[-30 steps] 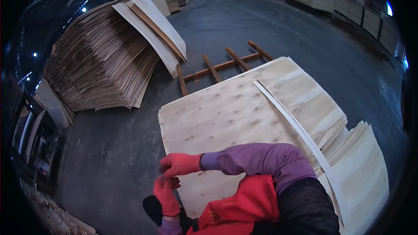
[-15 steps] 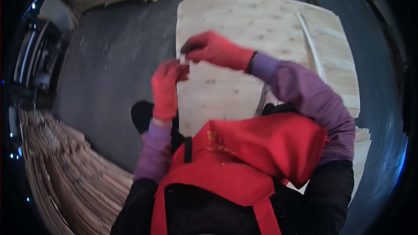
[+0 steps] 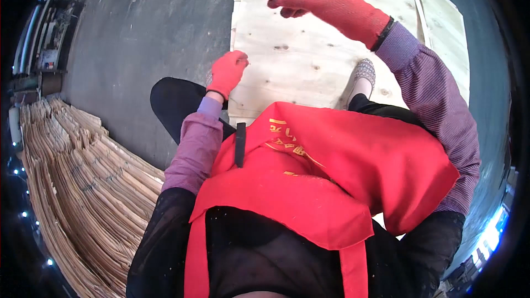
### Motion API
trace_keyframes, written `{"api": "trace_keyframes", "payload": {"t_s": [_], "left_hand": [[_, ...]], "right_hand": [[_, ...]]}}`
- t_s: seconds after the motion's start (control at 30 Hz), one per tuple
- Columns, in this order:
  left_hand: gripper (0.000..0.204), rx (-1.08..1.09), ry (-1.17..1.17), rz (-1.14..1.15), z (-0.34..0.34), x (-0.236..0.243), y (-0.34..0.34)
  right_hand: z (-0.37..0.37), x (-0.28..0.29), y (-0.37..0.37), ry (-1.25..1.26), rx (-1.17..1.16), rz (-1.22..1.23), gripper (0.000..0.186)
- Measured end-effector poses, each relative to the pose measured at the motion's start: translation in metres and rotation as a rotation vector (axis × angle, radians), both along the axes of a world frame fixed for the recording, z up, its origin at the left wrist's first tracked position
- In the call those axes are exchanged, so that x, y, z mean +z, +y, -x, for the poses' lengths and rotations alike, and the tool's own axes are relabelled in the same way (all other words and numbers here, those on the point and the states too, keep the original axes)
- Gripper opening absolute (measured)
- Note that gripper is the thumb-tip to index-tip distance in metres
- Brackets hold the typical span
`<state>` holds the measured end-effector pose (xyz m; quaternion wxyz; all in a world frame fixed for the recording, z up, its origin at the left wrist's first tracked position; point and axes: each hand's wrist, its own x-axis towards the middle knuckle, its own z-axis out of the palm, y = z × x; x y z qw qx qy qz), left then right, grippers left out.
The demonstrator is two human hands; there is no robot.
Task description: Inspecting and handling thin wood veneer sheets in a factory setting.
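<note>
A pale wood veneer sheet (image 3: 309, 44) with scattered knots lies flat on top of a stack in front of me. My left hand (image 3: 227, 73), in a red glove, is at the sheet's left edge with its fingers curled closed. What those fingers hold, if anything, is hidden. My right hand (image 3: 331, 3), also gloved in red with darkened fingertips, hovers over the far part of the sheet. Its fingers are bent and apart, with nothing visible in them. My patterned shoe (image 3: 364, 73) rests on the sheet.
A large pile of thin veneer sheets (image 3: 94, 182) stands at the near left. Grey floor (image 3: 149, 27) extends beyond it. A narrow strip-like gap (image 3: 420, 16) marks the sheet's right part. Dark equipment (image 3: 49, 44) stands at the far left. My red apron (image 3: 342, 138) bulges over my lap.
My hands have moved apart: the right went up and to the right, the left slightly nearer me. My view has shifted, bringing my shoe on the sheet into sight.
</note>
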<state>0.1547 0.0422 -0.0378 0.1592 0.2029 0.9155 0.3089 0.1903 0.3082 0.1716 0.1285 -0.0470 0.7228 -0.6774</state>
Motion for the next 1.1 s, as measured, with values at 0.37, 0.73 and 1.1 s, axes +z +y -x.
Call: {"api": "trace_keyframes", "payload": {"t_s": [0.37,0.73,1.1], "left_hand": [[0.076,-0.103,0.051,0.232,-0.004,-0.029,-0.024],[0.038,-0.044,0.234,0.216,0.003,-0.028,-0.017],[0.012,-0.475,0.372,0.346,-0.046,-0.092,0.01]], "right_hand": [[0.0,-0.002,0.0,-0.064,0.029,-0.075,0.027],[0.001,-0.005,-0.005,-0.101,0.052,-0.065,0.027],[-0.002,-0.006,-0.007,-0.093,0.078,-0.114,0.027]]}}
